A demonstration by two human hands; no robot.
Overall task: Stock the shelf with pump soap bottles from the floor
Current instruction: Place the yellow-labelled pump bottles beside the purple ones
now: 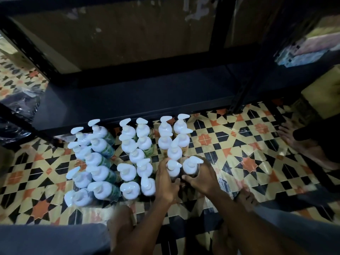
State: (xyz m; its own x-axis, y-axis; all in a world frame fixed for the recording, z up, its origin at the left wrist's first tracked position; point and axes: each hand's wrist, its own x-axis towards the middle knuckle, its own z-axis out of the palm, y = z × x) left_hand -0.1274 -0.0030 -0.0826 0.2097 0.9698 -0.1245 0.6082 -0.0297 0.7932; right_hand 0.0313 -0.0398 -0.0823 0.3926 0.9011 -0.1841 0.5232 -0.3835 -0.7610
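Observation:
Several pump soap bottles with white pump heads (pixel 128 153) stand in rows on the patterned tile floor, just in front of the black metal shelf (pixel 147 92). At the near right end of the rows, my left hand (pixel 166 183) grips one bottle (pixel 173 169) and my right hand (pixel 201 178) grips the bottle (pixel 192 165) beside it. Both bottles stand upright and close together. Their lower bodies are hidden by my fingers. The shelf's lowest board is bare and dark.
A black upright shelf post (pixel 244 92) stands at the right front. Another person's bare foot (pixel 305 144) rests on the tiles at the right. Black plastic wrapping (pixel 18 107) lies at the left. My knees and feet are at the bottom of the view.

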